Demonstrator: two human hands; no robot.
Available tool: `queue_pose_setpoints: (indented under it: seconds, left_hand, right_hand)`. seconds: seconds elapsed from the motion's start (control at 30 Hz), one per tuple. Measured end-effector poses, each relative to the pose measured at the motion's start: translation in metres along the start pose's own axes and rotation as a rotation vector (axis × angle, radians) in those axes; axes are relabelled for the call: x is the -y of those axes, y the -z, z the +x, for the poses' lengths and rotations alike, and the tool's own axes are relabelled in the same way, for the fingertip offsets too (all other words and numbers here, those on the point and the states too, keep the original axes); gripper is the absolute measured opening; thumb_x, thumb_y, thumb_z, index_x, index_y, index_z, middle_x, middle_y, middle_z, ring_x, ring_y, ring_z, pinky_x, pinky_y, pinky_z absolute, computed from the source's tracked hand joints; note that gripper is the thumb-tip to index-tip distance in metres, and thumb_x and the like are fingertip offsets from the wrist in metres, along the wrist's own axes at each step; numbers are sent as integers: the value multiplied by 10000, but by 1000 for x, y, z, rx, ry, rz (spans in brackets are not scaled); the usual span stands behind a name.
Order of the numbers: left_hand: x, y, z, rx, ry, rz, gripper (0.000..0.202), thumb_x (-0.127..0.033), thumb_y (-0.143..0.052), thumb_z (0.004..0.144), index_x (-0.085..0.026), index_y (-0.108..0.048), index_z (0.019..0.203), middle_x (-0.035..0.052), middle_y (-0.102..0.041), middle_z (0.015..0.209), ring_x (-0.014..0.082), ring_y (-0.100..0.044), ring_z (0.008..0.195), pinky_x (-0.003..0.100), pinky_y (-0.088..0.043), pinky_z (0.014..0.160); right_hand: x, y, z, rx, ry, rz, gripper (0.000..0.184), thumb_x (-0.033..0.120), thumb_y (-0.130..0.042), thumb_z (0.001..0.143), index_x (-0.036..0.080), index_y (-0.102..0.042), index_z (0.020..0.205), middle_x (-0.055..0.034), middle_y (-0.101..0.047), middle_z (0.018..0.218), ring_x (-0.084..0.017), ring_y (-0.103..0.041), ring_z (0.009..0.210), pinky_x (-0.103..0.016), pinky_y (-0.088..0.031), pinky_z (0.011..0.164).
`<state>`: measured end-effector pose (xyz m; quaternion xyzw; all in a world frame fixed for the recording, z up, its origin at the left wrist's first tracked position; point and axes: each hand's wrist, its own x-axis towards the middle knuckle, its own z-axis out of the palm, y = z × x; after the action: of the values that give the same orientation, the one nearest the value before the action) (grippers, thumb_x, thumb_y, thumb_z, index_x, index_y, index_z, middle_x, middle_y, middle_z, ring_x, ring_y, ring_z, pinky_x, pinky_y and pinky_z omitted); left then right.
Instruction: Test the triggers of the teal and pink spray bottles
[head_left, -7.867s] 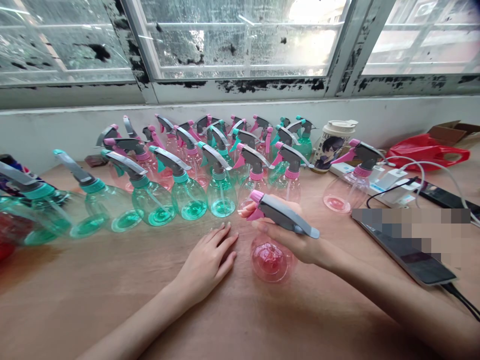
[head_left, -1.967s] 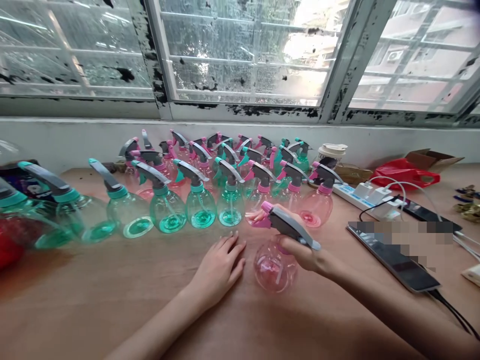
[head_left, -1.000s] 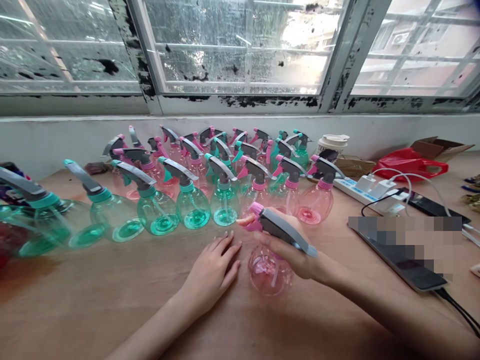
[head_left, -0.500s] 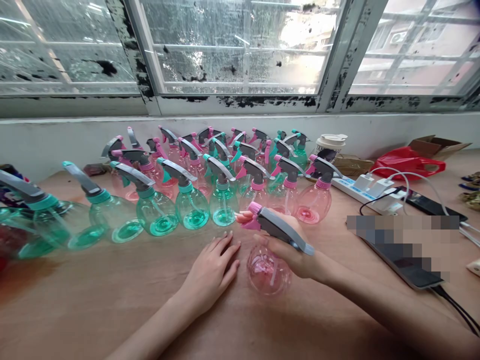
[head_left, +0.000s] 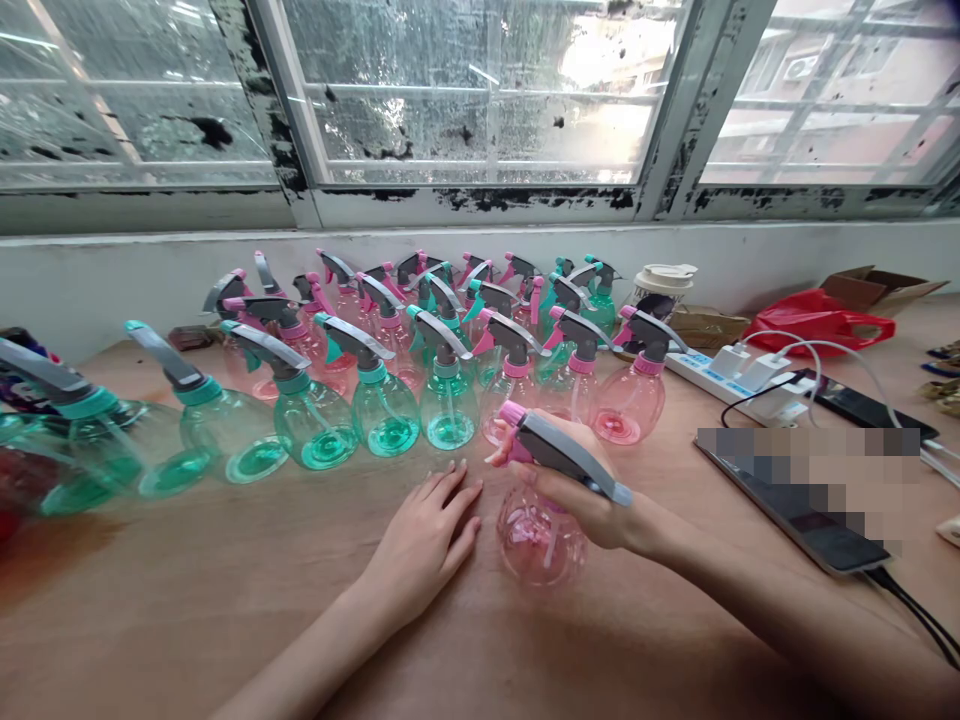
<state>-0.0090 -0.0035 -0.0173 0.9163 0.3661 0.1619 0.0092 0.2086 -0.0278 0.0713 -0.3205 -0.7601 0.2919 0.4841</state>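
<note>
While the right hand (head_left: 577,495) closes around the grey trigger head (head_left: 562,450) of a pink spray bottle (head_left: 540,540) at six o'clock, the left hand (head_left: 424,540) lies open, palm down, on the wooden table (head_left: 225,610) at seven o'clock; rows of spray bottles (head_left: 448,415) (tinted teal or pink) stand at twelve o'clock.

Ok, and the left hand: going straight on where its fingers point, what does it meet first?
Most likely the right hand, at the fingers around its grey-and-pink sprayer head, though depth is hard to judge here.
</note>
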Motion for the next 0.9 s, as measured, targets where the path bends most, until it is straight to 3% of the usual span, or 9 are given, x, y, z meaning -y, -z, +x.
queue_pose_setpoints:
  seconds: [0.3,0.43,0.63,0.77,0.9]
  left_hand:
    - [-1,1,0,2,-1,6,352,-258,-483,975,-138,-601,1284,161,-544,1395,309,-498,1294,499,-405,1075]
    - [-1,1,0,4,-4,8,349,-261,-479,975,-138,-605,1276,165,-537,1402,312,-498,1295,505,-403,1075]
    - [-1,0,0,2,3,6,342,-262,-472,976,-141,-606,1266,163,-542,1399,314,-505,1287,509,-426,1054]
    - [-1,1,1,0,-4,-1,347,-266,-463,978,-148,-593,1277,158,-541,1401,301,-500,1296,501,-413,1069]
    - [-1,1,0,-11,0,-4,343,-272,-463,978,-157,-595,1273,154,-547,1396,303,-510,1287,505,-418,1063]
  right_hand:
    - [3,1,1,-15,28,-64,93,176,-519,865,187,-538,775,4,-526,718,-132,-510,647,-270,-415,609]
    - [-1,-1,-2,-49,-15,5,27,210,-536,876,215,-563,875,26,-502,690,-142,-489,618,-284,-425,603]
    - [-10,-3,-9,-101,-64,46,257,286,-536,912,225,-596,1154,-16,-624,824,-176,-573,673,-343,-494,701]
    - [-8,-4,-10,-63,-1,13,230,288,-524,922,217,-637,1109,-20,-618,769,-183,-586,659,-392,-518,789]
    - [-6,-4,-8,-52,33,23,220,246,-527,915,216,-647,1097,-52,-660,887,-200,-636,777,-405,-523,846]
